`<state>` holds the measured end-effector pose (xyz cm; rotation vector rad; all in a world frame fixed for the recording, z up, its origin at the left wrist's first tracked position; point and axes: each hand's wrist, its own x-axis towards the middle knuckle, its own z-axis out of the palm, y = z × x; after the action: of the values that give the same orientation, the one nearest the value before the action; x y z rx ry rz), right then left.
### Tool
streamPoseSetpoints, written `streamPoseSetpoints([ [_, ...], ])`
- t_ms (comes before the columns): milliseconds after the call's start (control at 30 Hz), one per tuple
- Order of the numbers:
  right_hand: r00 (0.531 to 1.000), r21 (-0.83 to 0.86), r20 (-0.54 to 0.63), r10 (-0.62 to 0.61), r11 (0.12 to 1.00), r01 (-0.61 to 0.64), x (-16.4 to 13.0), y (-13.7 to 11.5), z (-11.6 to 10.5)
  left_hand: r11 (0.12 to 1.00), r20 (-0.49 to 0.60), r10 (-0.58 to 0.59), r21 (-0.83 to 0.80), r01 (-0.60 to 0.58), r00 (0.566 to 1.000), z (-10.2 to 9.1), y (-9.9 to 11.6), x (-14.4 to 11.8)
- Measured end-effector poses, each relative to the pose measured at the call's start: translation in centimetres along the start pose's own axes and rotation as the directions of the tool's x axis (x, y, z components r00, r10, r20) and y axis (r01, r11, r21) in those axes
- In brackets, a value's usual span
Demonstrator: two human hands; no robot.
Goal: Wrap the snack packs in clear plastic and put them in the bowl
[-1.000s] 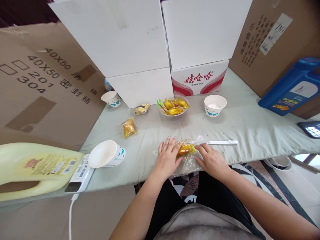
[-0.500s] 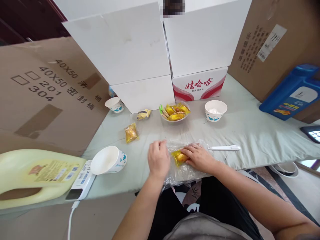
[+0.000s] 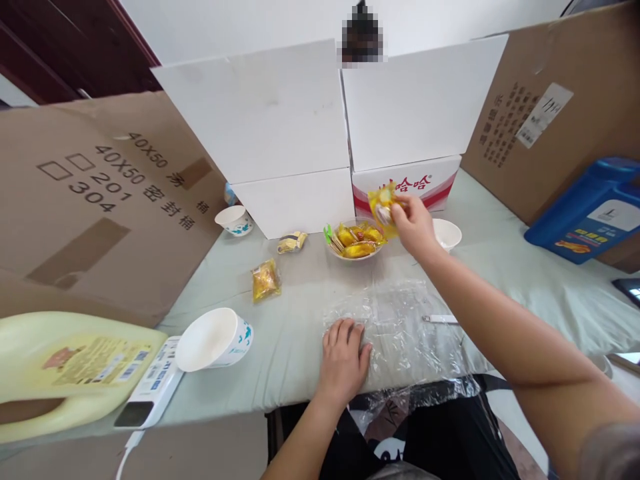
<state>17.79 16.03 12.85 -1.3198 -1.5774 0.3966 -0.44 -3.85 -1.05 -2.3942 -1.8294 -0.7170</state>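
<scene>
My right hand (image 3: 414, 223) pinches a yellow-wrapped snack packet (image 3: 383, 205) in the air, up by the right side of a clear bowl (image 3: 345, 255) of similar packets. Green-tipped and pale sticks stand at that bowl's left side. With fingers stretched out, my left hand (image 3: 344, 357) lies flat on a sheet of clear plastic film (image 3: 400, 333) spread at the table's front edge. Another yellow packet (image 3: 266, 280) rests on the cloth to the left, and behind it lies a smaller striped packet (image 3: 292, 242).
White boxes (image 3: 250, 120) wall the back; cardboard boxes (image 3: 110, 213) flank both sides. Paper bowls (image 3: 215, 340) stand left and right. A pale yellow jug (image 3: 80, 360) and white power bank (image 3: 150, 387) sit left, a blue bottle (image 3: 590, 213) right. A white utility knife (image 3: 440, 319) lies beyond the film.
My right hand has lifted a yellow packet from the film and carried it forward beside the clear bowl. My left hand has opened and flattened onto the film, which now lies spread out.
</scene>
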Motion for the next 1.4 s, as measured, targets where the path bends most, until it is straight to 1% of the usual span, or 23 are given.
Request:
streamPoseSetpoints([
  [67,0.998,-0.195,0.058,-0.006,0.981,0.017,2.6,-2.3,2.8,1.000,-0.005,0.002,-0.003,-0.002,1.000,0.1,0.0,-0.1],
  [167,0.952,-0.527,0.297,0.078,0.844,0.095,4.0,-3.6,7.1,1.000,0.000,0.009,-0.010,-0.009,1.000,0.1,0.0,-0.2],
  [267,0.895,-0.629,0.410,0.174,0.765,0.140,3.7,-3.2,9.6,1.000,-0.004,0.013,-0.025,-0.013,1.000,0.1,-0.1,-0.2],
  [333,0.894,-0.637,0.417,0.165,0.754,0.158,3.5,-3.1,9.7,0.999,-0.016,0.015,-0.036,-0.016,1.000,0.0,-0.1,-0.2],
  [400,0.904,-0.637,0.411,0.117,0.746,0.193,3.0,-3.3,8.7,0.999,-0.024,0.015,-0.045,-0.016,1.000,0.0,-0.2,-0.2],
  [467,0.913,-0.582,0.408,-0.024,0.764,0.280,1.2,-3.7,6.9,0.999,-0.022,0.009,-0.046,-0.010,1.000,0.1,-0.1,-0.2],
  [500,0.896,-0.523,0.426,-0.125,0.774,0.357,-0.3,-3.7,5.9,0.999,-0.019,0.006,-0.043,-0.006,1.000,0.2,-0.1,-0.2],
  [533,0.858,-0.440,0.451,-0.247,0.774,0.454,-2.3,-3.5,5.0,0.999,-0.019,0.004,-0.037,-0.005,1.000,0.2,0.0,-0.2],
  [567,0.787,-0.342,0.510,-0.347,0.758,0.555,-4.6,-2.9,4.2,1.000,-0.017,0.007,-0.028,-0.008,1.000,0.3,0.0,-0.2],
  [633,0.566,-0.119,0.667,-0.485,0.681,0.723,-9.5,-0.8,2.8,1.000,-0.004,0.010,0.001,-0.010,1.000,0.3,0.0,-0.2],
  [667,0.477,-0.050,0.723,-0.500,0.651,0.757,-11.7,0.6,2.3,1.000,0.012,0.004,0.019,-0.005,1.000,0.3,-0.2,-0.2],
  [700,0.427,-0.026,0.764,-0.484,0.638,0.770,-13.4,2.0,1.9,0.999,0.035,-0.012,0.039,0.011,0.999,0.2,-0.6,-0.1],
  [767,0.529,-0.170,0.777,-0.342,0.694,0.699,-15.2,4.7,1.0,0.995,0.092,-0.072,0.077,0.065,0.993,-0.3,-1.7,0.3],
  [833,0.650,-0.341,0.738,-0.179,0.733,0.588,-15.0,6.3,-0.1,0.988,0.142,-0.134,0.093,0.121,0.981,-1.1,-3.3,0.9],
  [867,0.693,-0.395,0.710,-0.128,0.742,0.542,-14.6,6.7,-0.8,0.986,0.151,-0.153,0.082,0.142,0.977,-1.6,-4.1,1.3],
  [933,0.736,-0.406,0.665,-0.127,0.766,0.498,-13.9,6.6,-2.7,0.989,0.100,-0.148,0.019,0.147,0.984,-3.1,-5.5,1.7],
  [1000,0.718,-0.287,0.656,-0.234,0.802,0.524,-14.3,5.9,-5.2,0.992,-0.037,-0.105,-0.071,0.103,0.994,-5.1,-6.3,1.5],
  [1067,0.630,-0.103,0.687,-0.361,0.810,0.577,-16.1,5.5,-7.7,0.986,-0.140,-0.020,-0.166,-0.004,0.990,-7.0,-6.5,0.3],
  [1133,0.523,0.028,0.739,-0.426,0.794,0.607,-18.6,5.7,-9.9,0.954,-0.087,0.123,-0.265,-0.142,0.989,-8.3,-6.3,-1.7],
  [1200,0.465,0.060,0.781,-0.418,0.790,0.610,-20.9,6.5,-11.2,0.924,0.084,0.268,-0.303,-0.232,0.960,-8.7,-6.0,-4.0],
  [1233,0.468,0.046,0.786,-0.404,0.792,0.608,-21.8,7.0,-11.6,0.921,0.167,0.316,-0.289,-0.260,0.934,-8.5,-5.9,-5.0],
  [1300,0.525,0.004,0.755,-0.393,0.804,0.595,-22.9,7.9,-11.6,0.924,0.243,0.353,-0.241,-0.296,0.904,-7.8,-5.8,-6.6],
  [1400,0.647,0.029,0.642,-0.412,0.856,0.517,-23.4,8.3,-11.0,0.910,0.163,0.334,-0.313,-0.272,0.928,-7.0,-6.1,-7.4],
])
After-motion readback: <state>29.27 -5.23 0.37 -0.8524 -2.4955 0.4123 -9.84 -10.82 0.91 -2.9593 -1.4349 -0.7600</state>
